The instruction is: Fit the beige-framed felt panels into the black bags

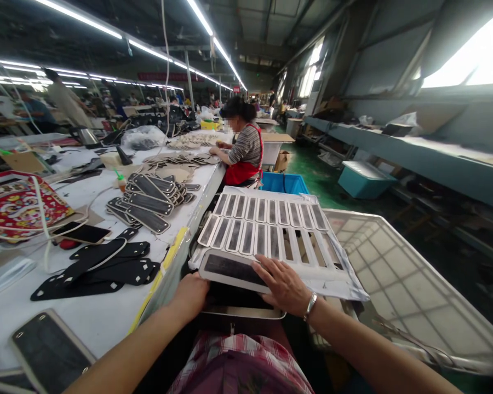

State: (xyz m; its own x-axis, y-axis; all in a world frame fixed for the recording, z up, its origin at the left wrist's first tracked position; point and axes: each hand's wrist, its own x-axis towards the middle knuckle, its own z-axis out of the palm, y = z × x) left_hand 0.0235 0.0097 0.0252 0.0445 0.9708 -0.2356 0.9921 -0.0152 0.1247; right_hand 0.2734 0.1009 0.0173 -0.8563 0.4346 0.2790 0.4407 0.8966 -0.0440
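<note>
My right hand (282,284) lies with fingers spread flat on a cream-edged, dark-centred flat piece (230,268). That piece rests at the near edge of a board (337,262) carrying two rows of several similar strips (263,224). My left hand (191,295) is curled at the piece's near left end, its fingers tucked under and hidden. A dark stack with a pale rim (240,309) sits below both hands, over my lap.
The white worktable (102,317) on the left holds black flat pieces (102,268), a pile of grey strips (148,200), a phone (82,232) and a colourful bag (16,202). A white wire-grid tray (402,279) stands right. A seated worker (242,148) works ahead beside a blue bin (283,183).
</note>
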